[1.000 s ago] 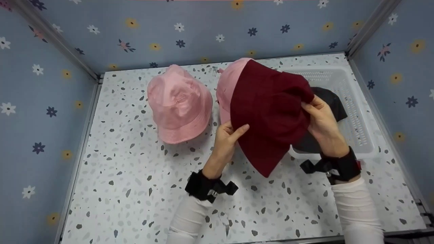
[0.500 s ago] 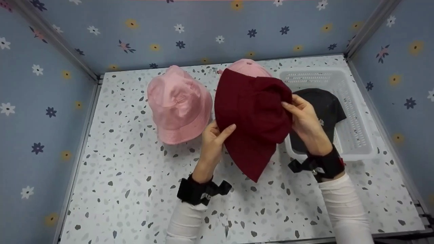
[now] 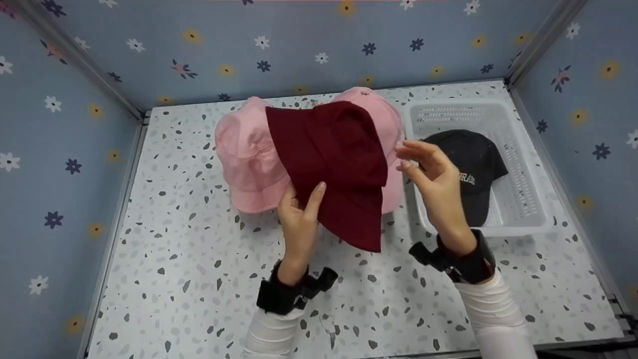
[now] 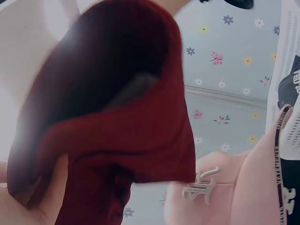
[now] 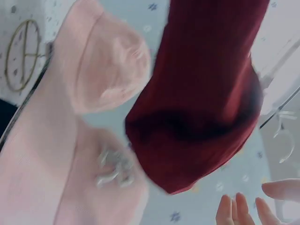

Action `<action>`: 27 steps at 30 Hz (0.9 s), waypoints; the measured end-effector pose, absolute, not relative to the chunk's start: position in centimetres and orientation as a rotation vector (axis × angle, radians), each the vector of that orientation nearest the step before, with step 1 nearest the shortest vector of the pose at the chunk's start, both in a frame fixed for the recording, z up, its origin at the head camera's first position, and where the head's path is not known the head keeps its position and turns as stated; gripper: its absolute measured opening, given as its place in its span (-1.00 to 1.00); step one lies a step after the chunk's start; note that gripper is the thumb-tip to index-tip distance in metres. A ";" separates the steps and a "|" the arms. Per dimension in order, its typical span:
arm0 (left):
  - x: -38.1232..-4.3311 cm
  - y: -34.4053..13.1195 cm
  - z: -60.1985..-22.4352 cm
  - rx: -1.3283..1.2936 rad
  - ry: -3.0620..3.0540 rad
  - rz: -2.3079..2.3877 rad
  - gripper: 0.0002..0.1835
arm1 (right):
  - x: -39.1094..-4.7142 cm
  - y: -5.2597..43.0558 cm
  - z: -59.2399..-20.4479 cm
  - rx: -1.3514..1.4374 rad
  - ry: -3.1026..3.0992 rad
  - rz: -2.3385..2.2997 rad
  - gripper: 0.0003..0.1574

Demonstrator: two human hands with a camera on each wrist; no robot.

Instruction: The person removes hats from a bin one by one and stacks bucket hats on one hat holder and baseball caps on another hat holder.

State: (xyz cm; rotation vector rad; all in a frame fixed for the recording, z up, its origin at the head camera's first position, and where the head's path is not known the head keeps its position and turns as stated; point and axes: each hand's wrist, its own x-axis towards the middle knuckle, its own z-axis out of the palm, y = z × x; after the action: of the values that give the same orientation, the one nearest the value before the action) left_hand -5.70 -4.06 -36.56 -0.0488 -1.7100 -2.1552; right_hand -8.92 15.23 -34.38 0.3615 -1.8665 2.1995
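Blue flower-printed panels [image 3: 319, 30] close in the white, speckled counter [image 3: 189, 269] on the sides that show. Over it, the burgundy bucket hat [image 3: 344, 159] is held up at a tilt, crown towards the far right, overlapping in the head view both the pink bucket hat [image 3: 249, 149] on the left and the pink baseball cap [image 3: 391, 124] behind it; whether its brim touches either is hard to tell. At the right stands the white plastic basket [image 3: 547, 219], with the black baseball cap [image 3: 463, 159] lying inside.

The left hand [image 3: 299, 222] pinches the burgundy brim, thumb on top and fingers beneath. The right hand [image 3: 438, 189] grasps nothing: its fingers are parted and loosely bent, apart from the crown, between hat and basket.

The step in hand seems to be positioning the burgundy hat by one hand's hold alone. The next move would call for the left fingers to steady the brim, since the soft crown could sag or swing, and for the right fingers either to support the crown again or to stay clear of it.
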 end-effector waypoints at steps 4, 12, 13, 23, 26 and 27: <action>-5.4 -3.8 -36.5 -0.099 -1.745 -1.990 -0.70 | -7.2 13.7 -33.8 0.546 -1.898 2.196 -0.70; -5.2 -3.1 -37.0 -0.118 -1.790 -1.795 -0.71 | -5.9 11.4 -33.7 0.856 -2.033 2.043 -0.68; -5.1 -3.0 -37.0 -0.124 -1.796 -1.763 -0.72 | -5.9 11.1 -33.7 0.866 -2.048 2.023 -0.67; -4.4 -2.8 -37.2 -0.243 -1.806 -1.736 -0.81 | -6.0 10.4 -34.3 0.850 -2.059 2.150 -0.64; -4.3 -3.2 -37.3 -0.327 -1.790 -1.802 -0.71 | -6.0 10.5 -34.6 0.830 -2.033 2.233 -0.62; -4.2 -3.3 -37.4 -0.356 -1.784 -1.819 -0.67 | -6.0 10.5 -34.8 0.828 -2.016 2.263 -0.61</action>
State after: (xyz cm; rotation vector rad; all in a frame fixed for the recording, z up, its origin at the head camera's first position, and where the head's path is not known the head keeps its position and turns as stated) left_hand -4.19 -3.30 -37.41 -0.3557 -1.7843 -1.8191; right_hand -5.97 10.51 -34.75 0.8281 -2.0155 2.2634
